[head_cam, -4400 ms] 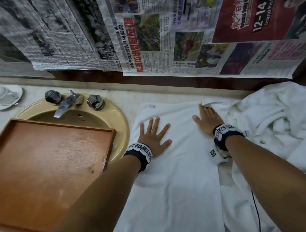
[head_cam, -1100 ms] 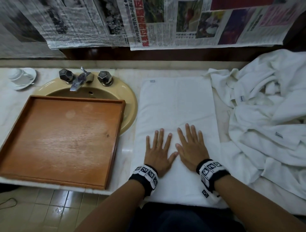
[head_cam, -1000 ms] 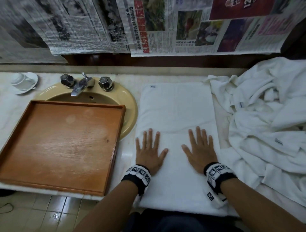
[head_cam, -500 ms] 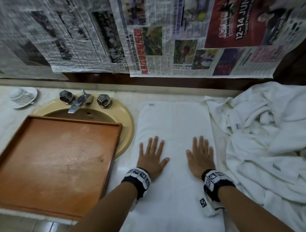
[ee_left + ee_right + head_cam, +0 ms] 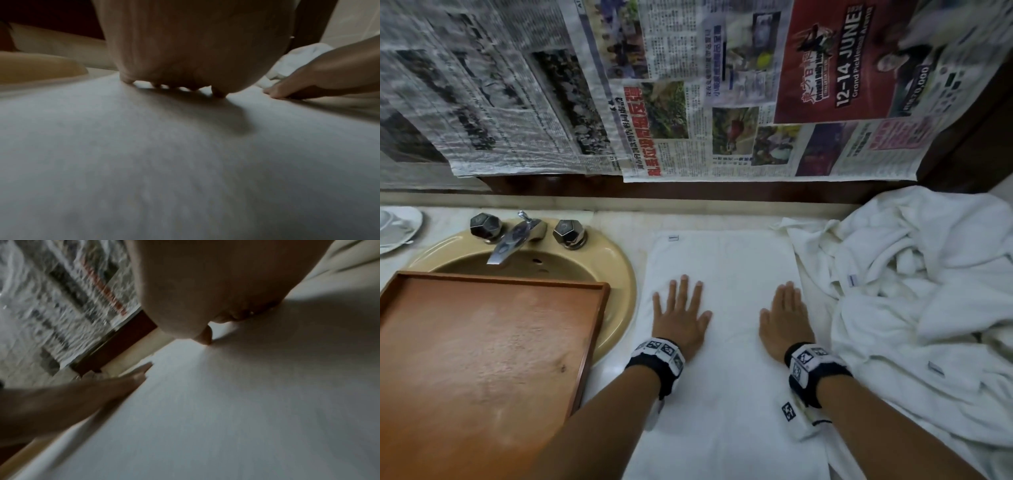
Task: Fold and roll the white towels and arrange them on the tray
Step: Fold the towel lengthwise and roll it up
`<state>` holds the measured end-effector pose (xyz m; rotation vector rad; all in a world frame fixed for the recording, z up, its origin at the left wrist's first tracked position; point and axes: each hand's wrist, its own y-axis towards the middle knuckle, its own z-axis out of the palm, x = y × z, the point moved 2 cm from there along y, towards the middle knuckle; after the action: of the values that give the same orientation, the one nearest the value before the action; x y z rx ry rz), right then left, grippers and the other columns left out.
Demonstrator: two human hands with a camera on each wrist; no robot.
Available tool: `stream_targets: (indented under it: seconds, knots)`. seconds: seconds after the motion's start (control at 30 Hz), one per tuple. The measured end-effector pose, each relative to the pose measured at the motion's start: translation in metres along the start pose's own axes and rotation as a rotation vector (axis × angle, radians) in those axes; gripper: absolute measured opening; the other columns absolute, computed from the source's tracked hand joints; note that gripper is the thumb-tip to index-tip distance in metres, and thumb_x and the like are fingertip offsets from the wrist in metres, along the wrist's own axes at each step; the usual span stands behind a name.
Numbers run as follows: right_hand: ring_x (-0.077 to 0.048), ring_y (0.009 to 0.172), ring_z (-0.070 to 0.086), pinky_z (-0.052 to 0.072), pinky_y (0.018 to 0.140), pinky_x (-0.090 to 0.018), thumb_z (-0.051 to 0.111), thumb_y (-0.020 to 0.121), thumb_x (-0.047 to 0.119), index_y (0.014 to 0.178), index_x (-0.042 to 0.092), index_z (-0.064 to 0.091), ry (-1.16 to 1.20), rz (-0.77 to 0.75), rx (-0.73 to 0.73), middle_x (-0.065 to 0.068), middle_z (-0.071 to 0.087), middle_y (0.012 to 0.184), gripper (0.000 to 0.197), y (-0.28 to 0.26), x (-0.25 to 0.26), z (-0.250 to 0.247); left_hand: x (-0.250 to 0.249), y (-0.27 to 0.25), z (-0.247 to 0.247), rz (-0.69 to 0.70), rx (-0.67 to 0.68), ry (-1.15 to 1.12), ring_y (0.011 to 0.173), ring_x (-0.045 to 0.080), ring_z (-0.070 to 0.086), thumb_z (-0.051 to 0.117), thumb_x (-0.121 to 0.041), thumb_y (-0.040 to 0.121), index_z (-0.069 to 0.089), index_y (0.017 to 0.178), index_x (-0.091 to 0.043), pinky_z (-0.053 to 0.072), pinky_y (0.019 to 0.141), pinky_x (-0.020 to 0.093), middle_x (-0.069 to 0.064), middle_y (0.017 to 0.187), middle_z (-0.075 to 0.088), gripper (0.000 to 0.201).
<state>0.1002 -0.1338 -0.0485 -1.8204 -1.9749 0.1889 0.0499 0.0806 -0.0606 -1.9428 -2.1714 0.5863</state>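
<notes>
A white towel lies flat as a long strip on the counter, a small label at its far left corner. My left hand presses flat on its left side with fingers spread. My right hand presses flat near its right edge, fingers together. Both palms lie on the cloth in the left wrist view, and the towel fills the right wrist view. The wooden tray sits at the left, partly over the sink, with nothing in it.
A heap of crumpled white towels fills the counter at the right. The beige sink with a chrome tap lies beside the towel at the left. A cup and saucer stand far left. Newspaper covers the wall behind.
Both hands have slid apart and away from me along the towel, from side by side near its near end to its outer edges. The towel stays flat.
</notes>
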Motion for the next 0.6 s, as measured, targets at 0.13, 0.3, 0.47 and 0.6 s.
stream_targets:
  seconds: [0.13,0.3,0.47,0.6]
  knots:
    - [-0.032,0.133,0.036,0.038,0.103,-0.043,0.037,0.102,0.022,0.136,0.000,0.040,0.112,0.100,-0.140,-0.015,0.036,0.146,0.041,0.030,-0.016,-0.042,-0.007,0.002,-0.023,-0.098,-0.004,-0.058,0.154,0.034,-0.012,0.020,-0.047,0.106,-0.004,0.161,-0.019,0.002,0.122,0.059,0.011,0.167,-0.016,0.066]
    - [-0.038,0.110,0.054,0.042,0.083,-0.036,0.046,0.097,0.012,0.104,-0.003,0.061,0.168,0.105,-0.159,-0.020,0.052,0.116,0.022,0.074,-0.032,-0.065,-0.078,-0.009,-0.047,0.109,-0.228,-0.257,0.126,0.033,0.051,0.044,-0.029,0.102,0.057,0.137,-0.015,0.041,0.100,0.043,0.010,0.138,0.056,0.040]
    - [-0.028,0.067,0.057,0.037,0.053,-0.026,0.063,0.086,0.016,0.065,0.006,0.055,0.279,0.140,-0.164,-0.013,0.061,0.074,0.024,0.090,-0.035,-0.075,-0.138,-0.001,-0.044,0.143,-0.121,-0.458,0.112,0.026,0.059,0.048,-0.028,0.102,0.065,0.125,-0.015,0.047,0.091,0.035,0.006,0.123,0.065,0.032]
    - [-0.028,0.074,0.068,0.055,0.063,-0.031,0.071,0.081,0.014,0.079,-0.002,0.068,0.376,0.128,-0.039,-0.015,0.072,0.080,0.016,0.091,-0.033,-0.097,-0.162,0.006,-0.034,0.095,-0.080,-0.464,0.113,0.029,0.058,0.049,-0.035,0.101,0.064,0.122,-0.010,0.050,0.090,0.039,0.009,0.121,0.064,0.036]
